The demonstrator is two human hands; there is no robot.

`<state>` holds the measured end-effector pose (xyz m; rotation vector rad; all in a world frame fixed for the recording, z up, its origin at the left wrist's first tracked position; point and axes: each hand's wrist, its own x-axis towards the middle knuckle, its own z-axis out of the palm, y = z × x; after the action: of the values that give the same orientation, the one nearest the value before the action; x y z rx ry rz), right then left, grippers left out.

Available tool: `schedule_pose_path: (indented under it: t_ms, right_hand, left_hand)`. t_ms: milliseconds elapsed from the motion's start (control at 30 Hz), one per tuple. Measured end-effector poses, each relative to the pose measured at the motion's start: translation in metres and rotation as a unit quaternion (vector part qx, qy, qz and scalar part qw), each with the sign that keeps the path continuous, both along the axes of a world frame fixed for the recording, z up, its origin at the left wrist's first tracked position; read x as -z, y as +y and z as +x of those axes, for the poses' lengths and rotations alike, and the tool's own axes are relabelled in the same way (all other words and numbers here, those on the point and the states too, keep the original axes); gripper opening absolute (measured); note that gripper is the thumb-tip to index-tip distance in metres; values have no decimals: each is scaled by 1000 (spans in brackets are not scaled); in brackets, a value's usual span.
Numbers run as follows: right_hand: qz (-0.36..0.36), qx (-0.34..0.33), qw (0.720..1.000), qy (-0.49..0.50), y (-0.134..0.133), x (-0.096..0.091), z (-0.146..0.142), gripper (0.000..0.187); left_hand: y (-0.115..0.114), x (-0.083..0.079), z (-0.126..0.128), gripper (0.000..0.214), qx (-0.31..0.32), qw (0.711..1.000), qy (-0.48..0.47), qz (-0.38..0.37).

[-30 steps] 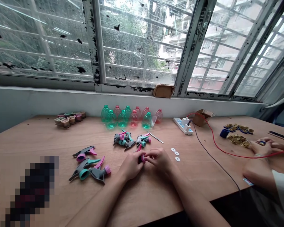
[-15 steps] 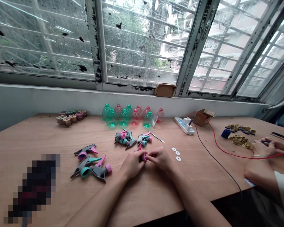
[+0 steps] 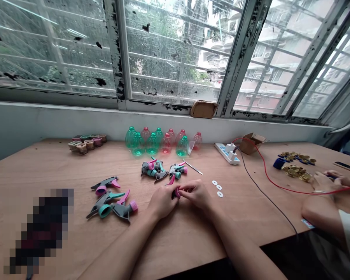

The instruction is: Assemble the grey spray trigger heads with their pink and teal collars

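My left hand (image 3: 162,202) is wrapped round a trigger spray head with a pink collar (image 3: 177,192); its pink trigger sticks up above the fingers. Against the collar's opening, the closed fingertips of my right hand (image 3: 197,193) pinch something I cannot make out. Right of that hand lie three white washers (image 3: 219,187). To the left are three loose spray heads, among them a grey one with a green collar (image 3: 105,210). Beyond my hands, more grey, pink and green spray heads (image 3: 154,170) lie in two piles, with a thin metal tool (image 3: 195,167) beside them.
Several green and red clear bottles (image 3: 153,144) stand along the wall. A power strip (image 3: 226,154) with red and black cables stretches across the right side. There a co-worker's hands (image 3: 323,182) work near gold-coloured pieces (image 3: 293,172). Small containers (image 3: 89,144) sit at back left.
The view has shifted very slightly. Both hands stay together at the pink collar, with hardly any finger movement. The co-worker's hands have moved a little.
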<state>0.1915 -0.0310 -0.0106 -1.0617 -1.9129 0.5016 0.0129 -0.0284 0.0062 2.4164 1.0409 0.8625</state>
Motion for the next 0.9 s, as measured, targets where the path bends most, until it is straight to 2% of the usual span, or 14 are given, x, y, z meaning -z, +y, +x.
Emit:
schedule_pose_path:
  t_ms: [300, 367, 533, 733, 900]
  right_hand:
    - [-14, -68, 997, -20, 0, -5, 4, 21]
    - [-8, -57, 998, -16, 0, -4, 4, 20]
    - [3, 20, 999, -35, -1, -3, 1, 18]
    - [-32, 40, 998, -33, -2, -3, -2, 20]
    - [-57, 32, 998, -21, -2, -3, -4, 22]
  left_hand:
    - [-1, -2, -1, 28, -8, 1000, 14, -8]
    - [0, -2, -2, 31, -7, 1000, 15, -7]
    - [0, -3, -2, 31, -41, 997, 58, 0]
    - [-5, -8, -1, 32, -68, 989, 130, 27]
    - [-5, -7, -1, 30, -74, 988, 133, 23]
